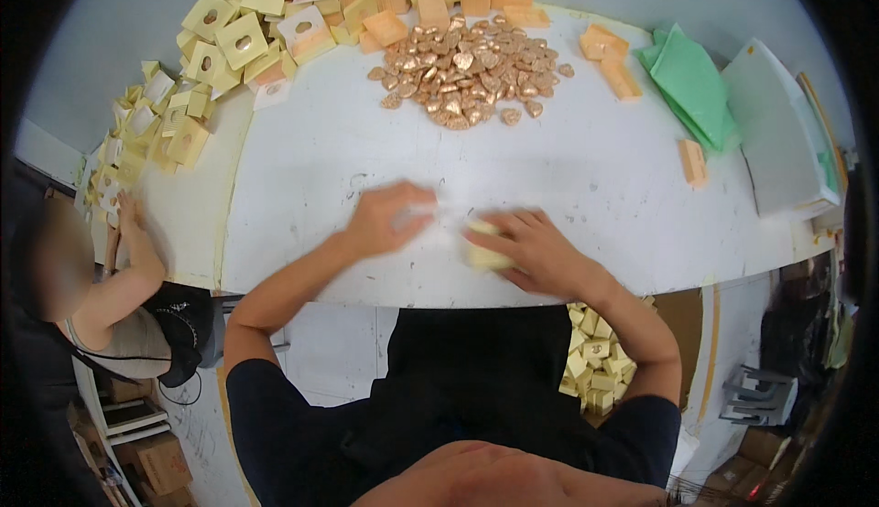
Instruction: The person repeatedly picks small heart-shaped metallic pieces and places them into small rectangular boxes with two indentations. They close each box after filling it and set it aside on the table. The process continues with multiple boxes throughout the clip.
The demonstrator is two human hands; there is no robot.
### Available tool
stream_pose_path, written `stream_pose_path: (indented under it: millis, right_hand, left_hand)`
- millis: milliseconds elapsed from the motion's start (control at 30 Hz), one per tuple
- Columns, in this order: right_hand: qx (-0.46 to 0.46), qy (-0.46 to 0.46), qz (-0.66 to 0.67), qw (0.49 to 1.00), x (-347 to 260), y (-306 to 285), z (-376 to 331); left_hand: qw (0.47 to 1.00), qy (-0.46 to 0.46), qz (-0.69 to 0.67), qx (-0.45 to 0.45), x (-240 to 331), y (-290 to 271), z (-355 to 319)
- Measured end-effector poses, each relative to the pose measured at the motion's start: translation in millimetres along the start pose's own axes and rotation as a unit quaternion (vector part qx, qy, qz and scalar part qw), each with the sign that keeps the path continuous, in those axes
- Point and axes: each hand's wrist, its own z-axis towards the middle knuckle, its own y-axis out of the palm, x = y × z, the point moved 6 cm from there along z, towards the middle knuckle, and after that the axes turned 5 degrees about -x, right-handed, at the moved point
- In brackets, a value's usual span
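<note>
Both hands rest on the white table (586, 187): the right hand (536, 251) grips a pale yellow box (482, 243), while the left hand (389, 219) is blurred, its grip unclear. Beyond lie gold heart-shaped sweets (472, 68), then yellow boxes (238, 36) and green sheets (691, 81).

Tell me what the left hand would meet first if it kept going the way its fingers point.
The left hand points right, toward the right hand and the pale yellow box it holds; probably those first, though motion blur obscures the gap.
</note>
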Motion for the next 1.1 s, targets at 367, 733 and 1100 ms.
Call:
stream_pose_path:
  millis: [367,733,1100]
  right_hand:
    - [0.226,0.252,0.201,0.919,71,-46,-123]
    - [0.268,0.171,0.233,0.919,116,-27,-12]
    - [0.326,0.176,-0.045,0.928,133,-29,125]
  left_hand:
    - [0.759,-0.323,0.511,0.243,-298,-249,5]
    - [0.801,-0.301,0.489,0.169,-266,-266,20]
    - [0.875,-0.081,0.394,0.271,-64,-238,42]
